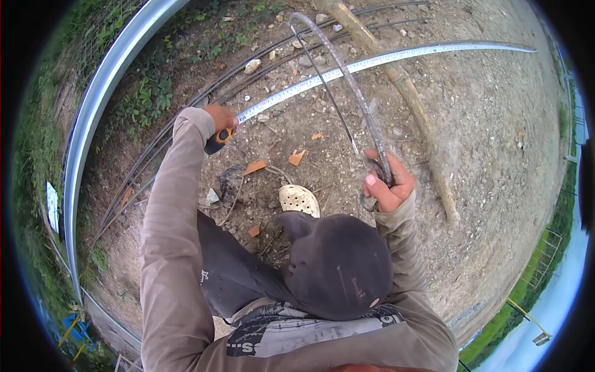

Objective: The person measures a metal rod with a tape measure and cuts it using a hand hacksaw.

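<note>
My left hand [218, 118] is closed round a tape measure [217, 142] with a dark and orange case. Its long white tape [353, 67] runs out from that hand across the ground toward the far right, passing over a wooden pole. In my right hand [392, 184] is the handle end of a hacksaw [347, 69], my fingers wrapped round it. The saw's curved grey tube frame points away from me, its thin blade on the left side of the bow. From this view the saw's frame crosses over the tape.
Several dark rods [229, 80] lie on the soil beyond my left hand. A wooden pole [415, 105] lies to the right. A shiny metal beam [93, 121] curves along the left. Orange shards [297, 157] lie near my cream clog [299, 199]. Weeds [149, 99] grow at the far left.
</note>
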Available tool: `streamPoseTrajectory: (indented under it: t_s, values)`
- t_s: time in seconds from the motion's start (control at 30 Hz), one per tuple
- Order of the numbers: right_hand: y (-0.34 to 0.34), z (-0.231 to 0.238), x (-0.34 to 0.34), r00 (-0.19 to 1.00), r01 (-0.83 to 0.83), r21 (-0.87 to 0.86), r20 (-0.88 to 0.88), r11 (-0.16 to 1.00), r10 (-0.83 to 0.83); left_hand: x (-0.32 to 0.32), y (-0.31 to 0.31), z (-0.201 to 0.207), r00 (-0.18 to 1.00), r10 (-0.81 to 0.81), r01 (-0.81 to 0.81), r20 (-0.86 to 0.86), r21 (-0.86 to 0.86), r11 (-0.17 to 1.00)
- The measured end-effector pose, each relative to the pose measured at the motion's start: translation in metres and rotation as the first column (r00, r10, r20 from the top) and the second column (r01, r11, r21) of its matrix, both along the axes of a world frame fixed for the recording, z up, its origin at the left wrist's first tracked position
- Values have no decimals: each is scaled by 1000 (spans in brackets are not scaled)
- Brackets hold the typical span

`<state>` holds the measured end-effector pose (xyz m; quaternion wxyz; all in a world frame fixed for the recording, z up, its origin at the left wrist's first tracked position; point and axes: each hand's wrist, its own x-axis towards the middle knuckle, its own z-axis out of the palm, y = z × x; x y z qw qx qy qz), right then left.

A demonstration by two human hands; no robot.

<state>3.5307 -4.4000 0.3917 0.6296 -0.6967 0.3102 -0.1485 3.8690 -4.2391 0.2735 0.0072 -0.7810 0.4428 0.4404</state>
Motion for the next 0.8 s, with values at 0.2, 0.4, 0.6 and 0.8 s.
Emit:
streamPoseTrajectory:
  t_s: [0.2,0.4,0.6,0.8]
  values:
    - [7,1,6,1000,-15,20,-11,1000,15,-8,20,-3,976,213,-213,47,-2,977]
    - [17,-6,12,1000,-10,50,-2,999,10,-11,30,-21,952,304,-301,40,-65,952]
    - [23,-9,15,999,-17,64,-27,998,19,-15,27,-20,957,282,-273,65,-120,955]
    - [28,-12,20,999,-4,68,-39,998,7,-6,33,-21,957,290,-287,29,-81,955]
